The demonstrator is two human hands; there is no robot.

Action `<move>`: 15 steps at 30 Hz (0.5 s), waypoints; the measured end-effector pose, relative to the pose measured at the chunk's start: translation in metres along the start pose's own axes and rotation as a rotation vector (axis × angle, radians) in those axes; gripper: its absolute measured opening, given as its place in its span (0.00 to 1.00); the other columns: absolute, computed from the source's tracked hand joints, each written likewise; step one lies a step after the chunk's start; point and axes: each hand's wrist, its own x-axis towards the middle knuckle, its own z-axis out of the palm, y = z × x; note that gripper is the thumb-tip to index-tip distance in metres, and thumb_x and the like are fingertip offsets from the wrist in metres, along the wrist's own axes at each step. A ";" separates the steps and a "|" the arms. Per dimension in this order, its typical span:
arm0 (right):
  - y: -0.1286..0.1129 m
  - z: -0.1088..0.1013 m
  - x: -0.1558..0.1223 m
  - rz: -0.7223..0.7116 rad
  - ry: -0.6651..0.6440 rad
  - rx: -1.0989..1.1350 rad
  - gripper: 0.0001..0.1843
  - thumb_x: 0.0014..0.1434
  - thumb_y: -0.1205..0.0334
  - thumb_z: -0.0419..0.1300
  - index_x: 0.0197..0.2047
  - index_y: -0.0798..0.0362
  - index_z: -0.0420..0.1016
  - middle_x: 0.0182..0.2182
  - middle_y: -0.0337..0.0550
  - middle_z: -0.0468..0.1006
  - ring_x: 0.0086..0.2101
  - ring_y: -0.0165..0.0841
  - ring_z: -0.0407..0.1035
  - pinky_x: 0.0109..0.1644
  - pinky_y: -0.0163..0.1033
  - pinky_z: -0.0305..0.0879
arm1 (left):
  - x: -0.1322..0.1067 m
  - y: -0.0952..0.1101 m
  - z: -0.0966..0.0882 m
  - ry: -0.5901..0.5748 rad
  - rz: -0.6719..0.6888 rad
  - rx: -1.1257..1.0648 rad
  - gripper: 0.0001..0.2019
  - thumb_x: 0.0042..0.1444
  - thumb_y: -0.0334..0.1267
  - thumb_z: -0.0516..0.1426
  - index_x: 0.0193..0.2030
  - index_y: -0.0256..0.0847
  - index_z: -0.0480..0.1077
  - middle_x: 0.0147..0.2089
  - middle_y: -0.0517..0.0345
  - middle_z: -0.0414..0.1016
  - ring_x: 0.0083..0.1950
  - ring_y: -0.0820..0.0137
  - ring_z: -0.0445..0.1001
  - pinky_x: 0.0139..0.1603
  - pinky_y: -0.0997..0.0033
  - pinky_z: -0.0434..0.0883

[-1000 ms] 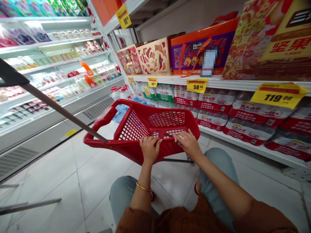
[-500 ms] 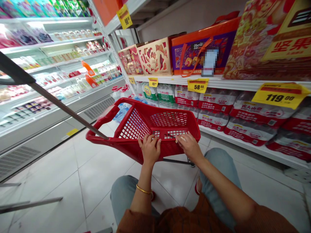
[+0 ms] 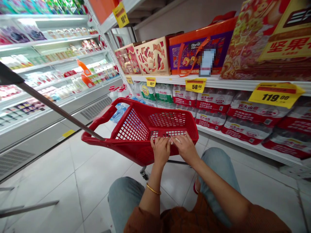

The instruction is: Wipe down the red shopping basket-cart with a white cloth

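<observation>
Left grip (image 3: 160,147): curled over cart rim (image 3: 133,141), closure unclear | right grip (image 3: 185,146): just beside left, bent at rim, closure unclear

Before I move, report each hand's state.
Left hand: fingers bent at the near rim of the red cart; grip cannot be told.
Right hand: fingers bent, same rim; whether holding anything cannot be told.

A red, lattice-sided cart (image 3: 136,150) stands upright on wheels (image 3: 144,175) at the center of the frame, its handle (image 3: 104,116) end pointing left.
</observation>
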 end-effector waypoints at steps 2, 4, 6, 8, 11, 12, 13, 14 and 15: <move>0.003 -0.002 -0.002 0.008 -0.001 -0.001 0.19 0.66 0.67 0.50 0.58 0.49 0.70 0.45 0.46 0.78 0.46 0.38 0.68 0.67 0.58 0.49 | 0.000 -0.001 0.000 0.021 -0.011 -0.013 0.10 0.63 0.42 0.53 0.40 0.49 0.76 0.38 0.60 0.80 0.49 0.63 0.71 0.69 0.48 0.44; 0.005 -0.004 -0.004 0.017 -0.001 0.001 0.18 0.66 0.67 0.50 0.57 0.49 0.70 0.45 0.46 0.78 0.46 0.37 0.68 0.67 0.58 0.47 | 0.000 -0.001 0.001 0.037 -0.028 -0.020 0.09 0.62 0.44 0.54 0.39 0.49 0.76 0.38 0.59 0.81 0.48 0.62 0.71 0.69 0.48 0.44; 0.009 -0.006 -0.006 0.029 -0.004 0.001 0.18 0.66 0.66 0.50 0.57 0.49 0.71 0.45 0.46 0.78 0.46 0.37 0.68 0.67 0.58 0.47 | 0.000 -0.001 0.002 0.049 -0.043 -0.019 0.09 0.60 0.47 0.57 0.39 0.49 0.76 0.38 0.59 0.81 0.49 0.61 0.71 0.68 0.48 0.44; 0.012 -0.008 -0.010 0.039 -0.010 0.000 0.17 0.67 0.65 0.50 0.56 0.49 0.71 0.44 0.45 0.78 0.46 0.37 0.68 0.67 0.58 0.47 | 0.000 -0.001 0.003 0.060 -0.053 -0.017 0.10 0.58 0.49 0.59 0.38 0.48 0.76 0.37 0.59 0.81 0.48 0.61 0.71 0.68 0.48 0.45; 0.019 -0.012 -0.015 0.054 -0.024 0.004 0.16 0.66 0.65 0.51 0.55 0.49 0.71 0.44 0.45 0.78 0.46 0.37 0.68 0.67 0.59 0.47 | 0.001 -0.001 0.003 0.074 -0.062 -0.016 0.11 0.57 0.51 0.60 0.36 0.48 0.76 0.36 0.60 0.80 0.47 0.61 0.71 0.67 0.49 0.46; 0.021 -0.013 -0.017 0.060 -0.028 0.004 0.16 0.66 0.64 0.51 0.55 0.49 0.71 0.44 0.46 0.78 0.46 0.37 0.68 0.66 0.59 0.48 | 0.001 -0.001 0.003 0.075 -0.065 -0.018 0.11 0.57 0.51 0.60 0.36 0.48 0.77 0.36 0.60 0.80 0.47 0.62 0.71 0.67 0.49 0.46; 0.023 -0.014 -0.019 0.067 -0.030 0.003 0.16 0.66 0.64 0.52 0.55 0.50 0.71 0.44 0.46 0.78 0.45 0.38 0.68 0.66 0.59 0.49 | 0.001 -0.002 0.002 0.075 -0.066 -0.020 0.11 0.57 0.51 0.59 0.36 0.48 0.77 0.36 0.60 0.80 0.47 0.62 0.71 0.68 0.49 0.46; 0.026 -0.015 -0.021 0.074 -0.029 0.003 0.16 0.66 0.63 0.52 0.55 0.50 0.72 0.44 0.46 0.78 0.45 0.38 0.68 0.65 0.59 0.50 | 0.001 -0.002 0.001 0.074 -0.067 -0.022 0.11 0.57 0.50 0.59 0.36 0.47 0.77 0.36 0.60 0.80 0.47 0.62 0.71 0.68 0.49 0.46; 0.028 -0.016 -0.023 0.080 -0.026 0.006 0.15 0.66 0.63 0.52 0.54 0.50 0.72 0.44 0.46 0.77 0.45 0.38 0.69 0.65 0.59 0.51 | 0.000 -0.003 0.001 0.072 -0.067 -0.024 0.11 0.57 0.50 0.59 0.36 0.47 0.76 0.36 0.60 0.80 0.47 0.62 0.71 0.68 0.49 0.46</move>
